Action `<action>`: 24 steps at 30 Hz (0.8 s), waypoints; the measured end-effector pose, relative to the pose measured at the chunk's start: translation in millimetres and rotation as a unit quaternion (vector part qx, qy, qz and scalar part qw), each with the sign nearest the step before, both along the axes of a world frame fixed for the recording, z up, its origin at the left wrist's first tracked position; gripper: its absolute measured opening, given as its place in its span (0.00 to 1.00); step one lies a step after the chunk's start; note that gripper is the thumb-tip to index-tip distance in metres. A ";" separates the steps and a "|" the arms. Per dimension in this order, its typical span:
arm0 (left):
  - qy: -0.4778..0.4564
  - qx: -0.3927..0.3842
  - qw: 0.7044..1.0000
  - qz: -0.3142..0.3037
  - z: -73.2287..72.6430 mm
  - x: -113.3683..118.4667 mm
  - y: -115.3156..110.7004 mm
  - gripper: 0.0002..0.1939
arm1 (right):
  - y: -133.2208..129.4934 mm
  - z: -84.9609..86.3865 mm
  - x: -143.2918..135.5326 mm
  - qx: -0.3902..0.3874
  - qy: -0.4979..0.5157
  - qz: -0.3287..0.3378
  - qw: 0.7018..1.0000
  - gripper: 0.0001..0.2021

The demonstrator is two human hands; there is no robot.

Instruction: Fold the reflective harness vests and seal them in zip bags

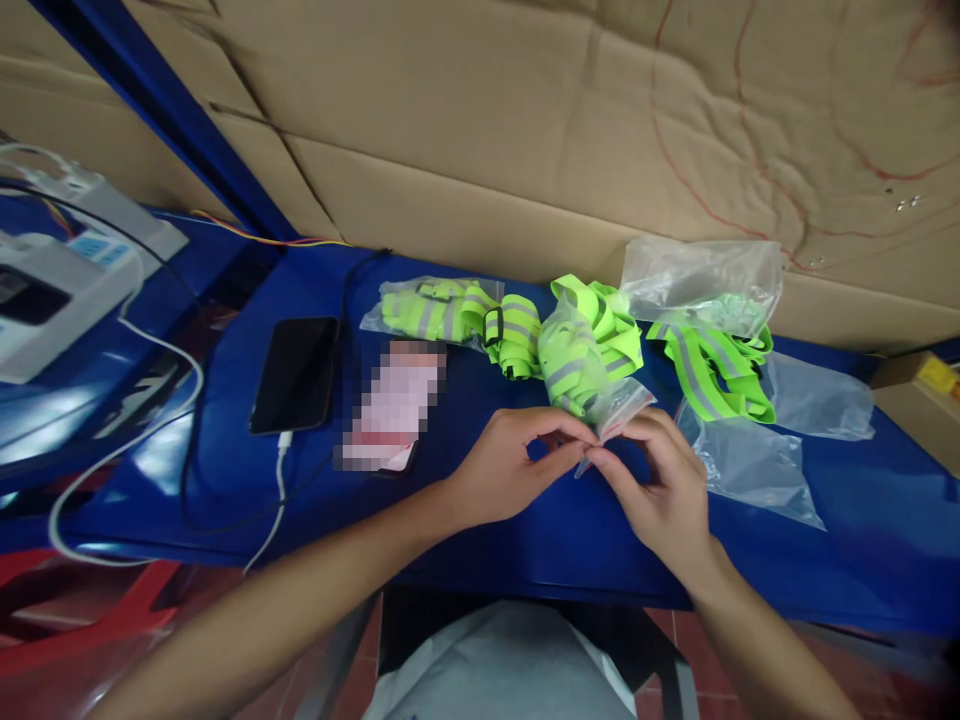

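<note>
Both hands meet at the near end of a clear zip bag [619,408] that holds a rolled neon-yellow reflective strap [571,365]. My left hand [517,460] pinches the bag's edge between thumb and fingers. From the other side, my right hand [664,480] pinches the same edge, its thumb close to the left fingertips. Just beyond the bag lies a loose neon strap [611,325] with grey stripes. A rolled strap with a black buckle [517,330] sits left of it, beside another bagged strap [431,312].
On the right are more neon straps [712,370], several clear bags [757,465] and a cardboard box [919,405]. Left lie a black phone [296,375] on a white cable and a second phone [397,405], its screen blurred. Cardboard [450,130] lines the back of the blue table [480,555].
</note>
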State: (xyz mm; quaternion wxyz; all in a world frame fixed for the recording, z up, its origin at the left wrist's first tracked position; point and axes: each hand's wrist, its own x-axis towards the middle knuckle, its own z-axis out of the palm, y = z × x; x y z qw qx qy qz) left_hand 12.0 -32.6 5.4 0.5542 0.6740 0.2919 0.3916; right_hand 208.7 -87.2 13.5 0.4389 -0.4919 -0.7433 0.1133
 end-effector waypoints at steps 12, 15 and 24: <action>-0.093 -0.032 0.990 0.104 10.8 -5.9 -8.7 0.04 | 2.5 -0.2 12.6 0.059 -0.006 -0.164 0.985 0.06; -0.155 -0.096 0.977 0.114 12.0 -8.3 -4.9 0.05 | 5.0 0.0 18.8 -0.001 0.062 -0.089 0.994 0.04; -0.374 -0.371 0.850 -0.020 22.3 -13.3 14.5 0.05 | 26.7 -23.0 13.6 -0.369 0.343 -0.065 0.861 0.28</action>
